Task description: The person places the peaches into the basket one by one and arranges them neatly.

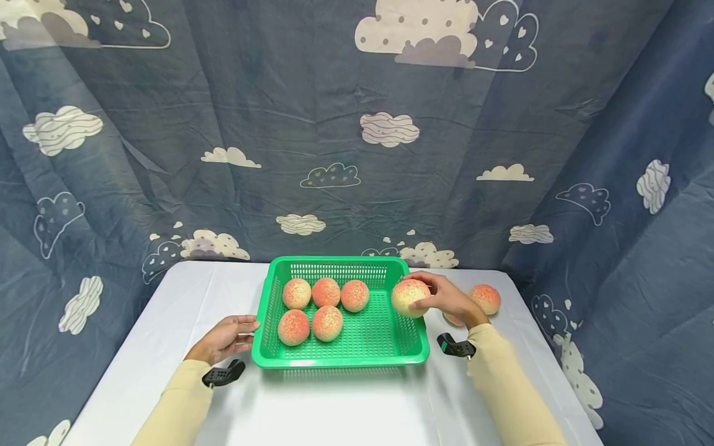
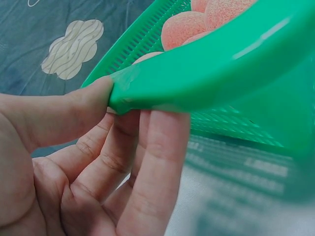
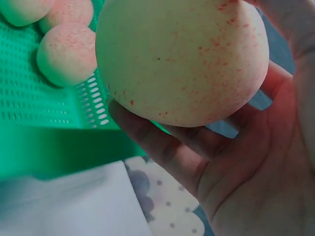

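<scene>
The left hand pinched the basket rim while the right hand held a peach; a low, gentle release seemed wisest.

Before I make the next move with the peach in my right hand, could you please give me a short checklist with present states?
1. Right hand secure on the held peach: ok, fingers and thumb curl round it.
2. Left hand on the green basket: ok, it pinches the left rim.
3. Space inside: ok, the five peaches leave the right part bare.
4. Held peach clear of the right rim: cannot tell, they overlap in the head view.
5. Table right of the basket free of peaches: not ok, one peach shows fully, another partly.
</scene>
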The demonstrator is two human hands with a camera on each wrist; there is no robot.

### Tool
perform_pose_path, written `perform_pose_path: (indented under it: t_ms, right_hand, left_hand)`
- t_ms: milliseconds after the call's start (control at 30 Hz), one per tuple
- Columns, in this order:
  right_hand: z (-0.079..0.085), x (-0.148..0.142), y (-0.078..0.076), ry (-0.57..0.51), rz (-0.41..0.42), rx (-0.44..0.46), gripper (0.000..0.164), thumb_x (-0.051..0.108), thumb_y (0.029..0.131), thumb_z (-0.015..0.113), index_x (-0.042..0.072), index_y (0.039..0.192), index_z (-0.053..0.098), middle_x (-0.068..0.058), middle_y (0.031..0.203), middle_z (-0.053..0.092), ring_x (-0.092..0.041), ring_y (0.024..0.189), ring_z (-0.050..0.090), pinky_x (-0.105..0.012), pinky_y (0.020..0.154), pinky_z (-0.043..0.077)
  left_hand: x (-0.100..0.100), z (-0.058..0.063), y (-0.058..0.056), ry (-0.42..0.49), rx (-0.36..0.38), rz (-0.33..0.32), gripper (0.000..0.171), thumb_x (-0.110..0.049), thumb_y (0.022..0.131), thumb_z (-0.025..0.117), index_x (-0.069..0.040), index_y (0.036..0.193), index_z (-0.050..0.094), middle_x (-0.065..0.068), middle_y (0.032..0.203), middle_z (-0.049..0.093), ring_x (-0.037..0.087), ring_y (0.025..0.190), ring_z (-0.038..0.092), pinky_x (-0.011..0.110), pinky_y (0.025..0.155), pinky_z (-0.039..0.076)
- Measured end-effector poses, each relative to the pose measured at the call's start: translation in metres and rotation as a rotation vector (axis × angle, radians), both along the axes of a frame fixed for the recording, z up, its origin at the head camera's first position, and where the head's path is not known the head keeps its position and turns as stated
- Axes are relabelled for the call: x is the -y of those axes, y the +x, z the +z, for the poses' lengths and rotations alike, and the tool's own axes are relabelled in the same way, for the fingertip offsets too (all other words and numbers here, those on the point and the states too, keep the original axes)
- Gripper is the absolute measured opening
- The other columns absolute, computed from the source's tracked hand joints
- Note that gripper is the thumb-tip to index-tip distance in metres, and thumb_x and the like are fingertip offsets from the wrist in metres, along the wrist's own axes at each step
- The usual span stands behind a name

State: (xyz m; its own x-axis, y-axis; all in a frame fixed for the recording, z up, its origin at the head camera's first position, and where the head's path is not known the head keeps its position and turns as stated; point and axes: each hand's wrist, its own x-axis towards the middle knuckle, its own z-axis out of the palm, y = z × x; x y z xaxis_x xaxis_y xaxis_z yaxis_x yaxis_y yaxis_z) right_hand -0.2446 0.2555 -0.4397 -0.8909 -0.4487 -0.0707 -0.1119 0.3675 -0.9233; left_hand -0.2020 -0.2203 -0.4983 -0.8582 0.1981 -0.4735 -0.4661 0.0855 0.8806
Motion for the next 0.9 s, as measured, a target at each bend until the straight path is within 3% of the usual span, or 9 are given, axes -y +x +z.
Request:
perform_pose_path:
  t_ms: [300,600,900]
  right_hand:
    - [-0.010,0.025,-0.022,0.054,0.171,-0.075,0.060,0.005,0.078,0.079,-0.002,0.131,0.053,-0.018,0.124,0.056,-0.026,0.103,0.057,-0.039,0.083,0.051]
    - [-0.023,0.043,-0.032,0.109,0.179,0.001,0.058,0.006,0.073,0.081,0.006,0.126,0.058,-0.011,0.122,0.057,-0.026,0.103,0.056,-0.039,0.083,0.051]
    - [-0.035,0.072,-0.036,0.186,0.205,-0.042,0.062,0.003,0.067,0.081,0.010,0.125,0.061,-0.010,0.128,0.055,-0.024,0.109,0.054,-0.039,0.089,0.048]
  left_hand:
    - [0.000,0.001,0.001,0.018,-0.003,-0.010,0.041,-0.011,0.098,0.055,0.012,0.130,0.044,0.000,0.086,0.064,0.012,0.076,0.060,0.024,0.068,0.056]
    - [0.000,0.000,0.001,0.011,0.002,-0.006,0.045,-0.012,0.098,0.056,0.013,0.133,0.043,0.001,0.086,0.065,0.012,0.076,0.061,0.025,0.069,0.056]
    - [0.000,0.002,0.000,0.022,0.002,-0.012,0.047,-0.012,0.098,0.056,0.013,0.134,0.041,0.001,0.086,0.065,0.011,0.075,0.061,0.025,0.069,0.056]
